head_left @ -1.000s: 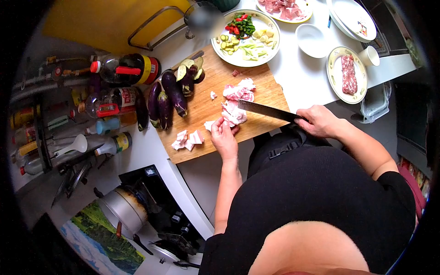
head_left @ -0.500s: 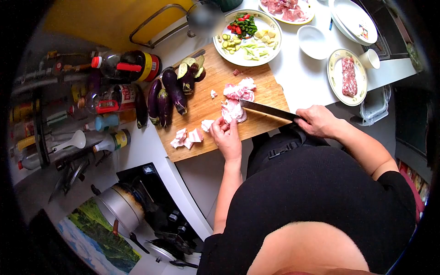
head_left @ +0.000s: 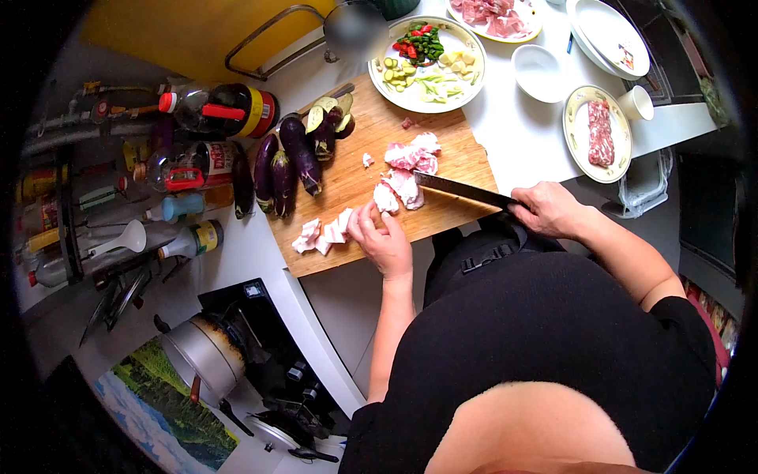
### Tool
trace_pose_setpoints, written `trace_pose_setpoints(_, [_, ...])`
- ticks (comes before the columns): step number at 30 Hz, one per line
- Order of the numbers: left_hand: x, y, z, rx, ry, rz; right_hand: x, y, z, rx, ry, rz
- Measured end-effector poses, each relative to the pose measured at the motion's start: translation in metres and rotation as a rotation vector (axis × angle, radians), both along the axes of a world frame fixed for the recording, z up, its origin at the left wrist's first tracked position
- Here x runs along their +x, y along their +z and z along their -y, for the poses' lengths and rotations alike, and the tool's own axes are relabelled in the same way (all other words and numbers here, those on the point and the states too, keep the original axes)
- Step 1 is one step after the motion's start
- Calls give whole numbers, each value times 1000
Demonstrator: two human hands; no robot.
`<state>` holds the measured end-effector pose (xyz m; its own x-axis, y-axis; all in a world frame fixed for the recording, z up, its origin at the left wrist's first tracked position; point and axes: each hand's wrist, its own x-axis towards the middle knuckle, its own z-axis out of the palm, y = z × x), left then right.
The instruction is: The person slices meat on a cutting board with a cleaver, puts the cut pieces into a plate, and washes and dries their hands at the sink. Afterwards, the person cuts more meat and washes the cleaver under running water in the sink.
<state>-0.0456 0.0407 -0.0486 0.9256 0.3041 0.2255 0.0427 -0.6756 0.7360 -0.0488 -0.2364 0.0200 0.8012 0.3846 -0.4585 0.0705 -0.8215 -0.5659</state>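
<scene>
Right hand (head_left: 550, 209): fingers closed around the handle of a knife (head_left: 462, 189), its blade tip touching or just beside the meat.
Left hand (head_left: 384, 243): fingers curled at the pale pieces (head_left: 322, 235); whether they gripped one could not be told.
Meat (head_left: 406, 189): lay in a loose cluster on the cutting board (head_left: 467, 154), between the hands.
Eggplants (head_left: 298, 158): rested at the board's far-left side, some cut.
Vegetable plate (head_left: 404, 96): held chopped red and green pieces beyond the board.

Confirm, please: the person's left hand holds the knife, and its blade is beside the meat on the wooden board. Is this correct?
Not quite: the head view shows the knife in the right hand. Its blade is indeed beside the meat on the wooden board.
</scene>
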Motion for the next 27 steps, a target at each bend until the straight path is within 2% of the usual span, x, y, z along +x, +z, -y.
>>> trace_pose_setpoints(1, [-1,0,0,0,0,0,0,0,0,-4,-1,-7])
trace_pose_setpoints(3, [-3,-2,1,436,-207,126,0,0,0,-10,1,-16])
trace_pose_setpoints(4, [-1,-4,5,495,-268,101,-1,-1,0,-6,-4,-10])
trace_pose_setpoints(7, [6,-2,15,517,-365,-20,0,-2,0,-9,4,3])
trace_pose_setpoints(11, [13,-14,6,613,-330,44,-2,1,4,-11,-11,36])
trace_pose_setpoints(19, [25,-12,-3,559,-403,61,3,-3,0,33,-23,90])
trace_pose_setpoints(27, [29,-7,-24,507,-679,156,9,-2,-6,28,11,115])
